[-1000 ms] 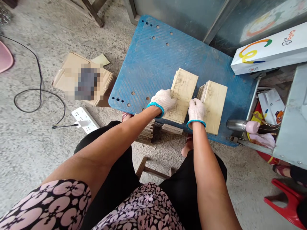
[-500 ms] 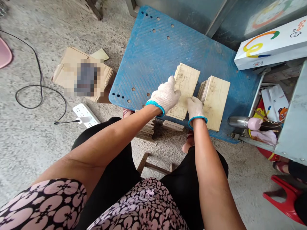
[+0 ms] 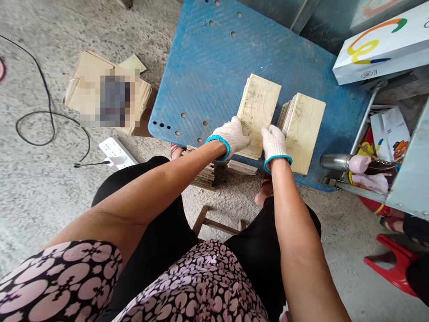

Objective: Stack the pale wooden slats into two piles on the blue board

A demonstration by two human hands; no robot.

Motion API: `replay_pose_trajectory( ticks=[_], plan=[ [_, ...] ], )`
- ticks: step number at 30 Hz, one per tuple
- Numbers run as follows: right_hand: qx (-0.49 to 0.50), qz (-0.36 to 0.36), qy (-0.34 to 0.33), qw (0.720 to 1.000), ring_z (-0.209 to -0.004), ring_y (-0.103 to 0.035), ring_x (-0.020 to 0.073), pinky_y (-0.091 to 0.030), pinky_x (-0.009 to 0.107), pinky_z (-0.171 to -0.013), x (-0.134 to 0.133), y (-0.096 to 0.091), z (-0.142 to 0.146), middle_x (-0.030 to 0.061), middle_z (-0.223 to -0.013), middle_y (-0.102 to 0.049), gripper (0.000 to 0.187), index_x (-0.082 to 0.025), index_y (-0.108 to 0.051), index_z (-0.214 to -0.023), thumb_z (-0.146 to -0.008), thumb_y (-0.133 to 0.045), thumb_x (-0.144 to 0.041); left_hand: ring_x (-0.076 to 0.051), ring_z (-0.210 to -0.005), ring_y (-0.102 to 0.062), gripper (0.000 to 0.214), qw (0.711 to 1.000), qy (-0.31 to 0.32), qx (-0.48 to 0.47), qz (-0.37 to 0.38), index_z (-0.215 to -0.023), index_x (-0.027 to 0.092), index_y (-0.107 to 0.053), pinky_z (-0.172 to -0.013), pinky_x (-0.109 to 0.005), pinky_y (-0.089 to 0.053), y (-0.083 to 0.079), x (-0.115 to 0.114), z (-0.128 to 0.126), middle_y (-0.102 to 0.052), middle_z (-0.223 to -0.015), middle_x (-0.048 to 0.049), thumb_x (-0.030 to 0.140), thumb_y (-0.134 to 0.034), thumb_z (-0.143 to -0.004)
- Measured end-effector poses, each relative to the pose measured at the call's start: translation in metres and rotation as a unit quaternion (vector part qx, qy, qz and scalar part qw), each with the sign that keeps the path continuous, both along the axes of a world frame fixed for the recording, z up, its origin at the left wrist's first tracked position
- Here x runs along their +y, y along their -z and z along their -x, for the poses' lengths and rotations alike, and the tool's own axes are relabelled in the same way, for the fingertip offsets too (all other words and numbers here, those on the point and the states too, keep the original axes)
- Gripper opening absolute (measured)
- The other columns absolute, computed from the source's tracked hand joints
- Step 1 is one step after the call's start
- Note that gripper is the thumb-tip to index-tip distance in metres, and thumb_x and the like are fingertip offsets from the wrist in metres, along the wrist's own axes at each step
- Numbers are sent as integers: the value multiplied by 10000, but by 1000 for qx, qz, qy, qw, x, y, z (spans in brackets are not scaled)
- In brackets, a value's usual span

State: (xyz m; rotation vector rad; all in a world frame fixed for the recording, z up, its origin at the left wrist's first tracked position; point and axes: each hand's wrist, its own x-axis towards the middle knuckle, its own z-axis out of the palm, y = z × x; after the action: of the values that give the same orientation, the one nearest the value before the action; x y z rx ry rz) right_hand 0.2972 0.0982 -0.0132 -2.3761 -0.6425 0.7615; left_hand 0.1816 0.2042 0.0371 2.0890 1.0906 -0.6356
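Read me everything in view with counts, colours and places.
tabletop: one, blue, centre
left board stack: one, pale, on tabletop
right board stack: one, pale, on tabletop
lower board stacks: two, pale, below tabletop's edge
carton: one, brown, left floor
power strip: one, white, left floor
cable: one, black, left floor
paper bag: one, white, upper right
flask: one, silver with pink lid, right
clutter: several items, mixed colours, right
stool: one, red, lower right
wooden frame: one, brown, between knees
other person's sandal: at least one, dark red, right
patterned top: one, pink and black, bottom
left hand: one, white glove, at left stack
right hand: one, white glove, at gap between stacks
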Motion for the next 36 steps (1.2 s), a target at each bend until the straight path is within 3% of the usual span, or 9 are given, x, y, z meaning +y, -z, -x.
replay_pose_trajectory(
  ticks=[4, 10, 13, 16, 20, 24, 30, 36],
  plan=[
    [5, 19, 2, 1000, -850, -504, 193, -403, 325, -810, 1, -6, 2, 68, -911, -602, 207, -180, -552, -847, -906, -468, -361, -316, -1092, -612, 611, 1000, 3, -1, -1, -1296, 128, -477, -888, -376, -497, 0, 0, 0, -617, -1207, -200, 498, -558, -817],
    [-64, 45, -28, 997, -875, -529, 224, -392, 357, -840, -12, -29, 9, 90, -897, -606, 240, -158, -588, -948, -937, -466, -364, -335, -1075, -607, 580, 999, 20, 7, -30, -1292, 156, -533, -891, -421, -496, -2, 12, 15, -631, -1174, -190, 488, -569, -818],
    [-79, 89, -89, 989, -869, -547, 226, -377, 330, -781, -34, -48, 13, 90, -886, -632, 266, -164, -633, -920, -952, -451, -354, -320, -1036, -614, 472, 996, 73, 46, -32, -1195, 185, -629, -886, -417, -493, -11, 21, 28, -657, -1109, -160, 477, -528, -838],
    [-25, 177, -187, 966, -817, -573, 220, -360, 305, -701, -66, -56, 17, 63, -843, -667, 263, -196, -687, -861, -935, -469, -322, -294, -975, -628, 388, 986, 141, 84, -14, -1052, 209, -705, -866, -389, -491, -19, 23, 41, -679, -1016, -128, 465, -492, -853],
    [27, 253, -296, 921, -959, -621, 231, -402, 285, -773, -109, -45, 23, 62, -983, -716, 198, -211, -715, -940, -902, -524, -245, -284, -929, -637, 349, 973, 203, 109, 4, -1006, 213, -728, -859, -379, -486, -17, 13, 51, -687, -996, -126, 420, -499, -845],
    [13, 279, -304, 911, -1073, -616, 253, -424, 298, -867, -132, -26, 29, 98, -1103, -701, 250, -198, -683, -1070, -930, -483, -251, -283, -905, -648, 315, 964, 242, 102, 45, -989, 227, -749, -869, -371, -481, -9, -3, 54, -697, -970, -124, 384, -542, -809],
    [7, 272, -312, 910, -1061, -620, 251, -422, 294, -831, -119, -18, 37, 108, -1110, -688, 261, -193, -637, -1128, -937, -471, -255, -285, -877, -652, 376, 961, 243, 111, 77, -1073, 179, -746, -816, -329, -491, 5, -13, 50, -709, -985, -164, 300, -551, -774],
    [-4, 300, -333, 894, -848, -604, 212, -340, 279, -650, -102, -16, 45, 71, -898, -685, 180, -196, -626, -898, -937, -477, -289, -263, -869, -663, 434, 970, 206, 105, 79, -1125, 192, -739, -778, -285, -489, 23, -14, 48, -718, -926, -150, 317, -547, -756]
  ],
)
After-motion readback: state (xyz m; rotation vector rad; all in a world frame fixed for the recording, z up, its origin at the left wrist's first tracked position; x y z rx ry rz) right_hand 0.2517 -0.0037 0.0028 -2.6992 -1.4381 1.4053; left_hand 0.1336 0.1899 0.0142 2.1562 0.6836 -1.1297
